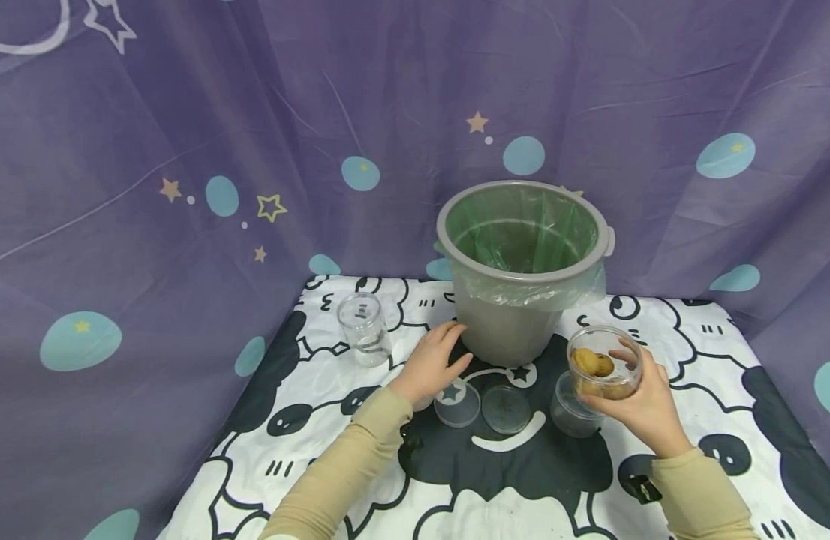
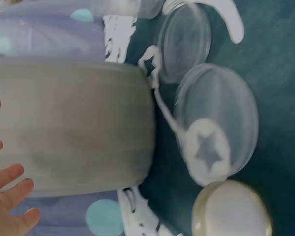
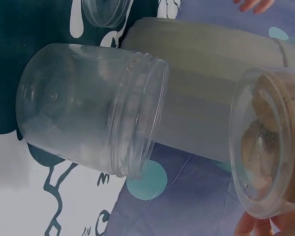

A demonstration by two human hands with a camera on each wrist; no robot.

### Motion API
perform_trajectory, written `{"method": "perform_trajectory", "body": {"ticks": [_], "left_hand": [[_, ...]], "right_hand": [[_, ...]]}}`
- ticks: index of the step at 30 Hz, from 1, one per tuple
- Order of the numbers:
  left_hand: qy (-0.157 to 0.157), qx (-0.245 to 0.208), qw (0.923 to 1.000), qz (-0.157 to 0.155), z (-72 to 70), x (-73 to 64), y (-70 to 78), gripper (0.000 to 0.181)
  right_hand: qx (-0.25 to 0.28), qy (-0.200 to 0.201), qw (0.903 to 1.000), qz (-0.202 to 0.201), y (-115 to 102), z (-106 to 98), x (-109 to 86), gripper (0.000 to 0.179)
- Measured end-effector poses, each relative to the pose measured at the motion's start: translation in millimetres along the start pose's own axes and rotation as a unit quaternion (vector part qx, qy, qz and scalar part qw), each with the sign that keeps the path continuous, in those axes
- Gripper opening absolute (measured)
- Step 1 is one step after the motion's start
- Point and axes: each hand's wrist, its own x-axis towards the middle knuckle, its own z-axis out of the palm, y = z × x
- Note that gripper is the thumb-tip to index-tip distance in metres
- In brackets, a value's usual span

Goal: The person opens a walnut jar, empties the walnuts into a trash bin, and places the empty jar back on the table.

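Note:
My right hand (image 1: pixel 641 405) grips a clear plastic jar (image 1: pixel 604 337) with several round brown cookies (image 1: pixel 593 363) in it, held up off the table. In the right wrist view the jar's base (image 3: pixel 238 147) faces the camera. Just below it in the head view stands a second clear jar (image 1: pixel 573 412), with nothing visible inside. My left hand (image 1: pixel 431 364), fingers spread and holding nothing, is by the lower left side of a grey bin (image 1: pixel 506 322); whether it touches the bin I cannot tell.
Two clear round lids (image 2: pixel 219 118) lie in front of the bin, beside a gold-rimmed white disc (image 2: pixel 233 211). Another clear jar (image 1: pixel 364 330) stands at the left. A green bag (image 1: pixel 536 229) lines the bin. Behind the table hangs a purple curtain (image 1: pixel 401 90).

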Motion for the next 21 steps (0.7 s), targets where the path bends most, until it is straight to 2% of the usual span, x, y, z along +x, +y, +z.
{"method": "perform_trajectory", "body": {"ticks": [5, 9, 12, 14, 21], "left_hand": [[0.066, 0.015, 0.9977, 0.001, -15.6, 5.9, -2.4, 0.048], [0.144, 0.029, 0.9892, 0.001, -29.2, 11.5, -2.8, 0.044], [0.188, 0.033, 0.9815, 0.010, -39.9, 16.8, -2.6, 0.042], [0.204, 0.035, 0.9781, 0.023, -47.0, 20.3, -1.9, 0.042], [0.215, 0.044, 0.9741, 0.055, -68.1, 32.0, -0.1, 0.044]], "right_hand": [[0.002, -0.002, 1.0000, -0.001, 0.7, -1.0, 0.0, 0.107], [0.004, -0.003, 1.0000, -0.003, 0.8, -2.0, 0.7, 0.107], [0.002, -0.003, 1.0000, -0.003, 0.5, -2.9, 0.9, 0.107], [0.001, -0.004, 1.0000, -0.002, 0.1, -3.4, 0.8, 0.107], [-0.003, -0.004, 1.0000, -0.003, 0.0, -4.1, 0.8, 0.106]]}}
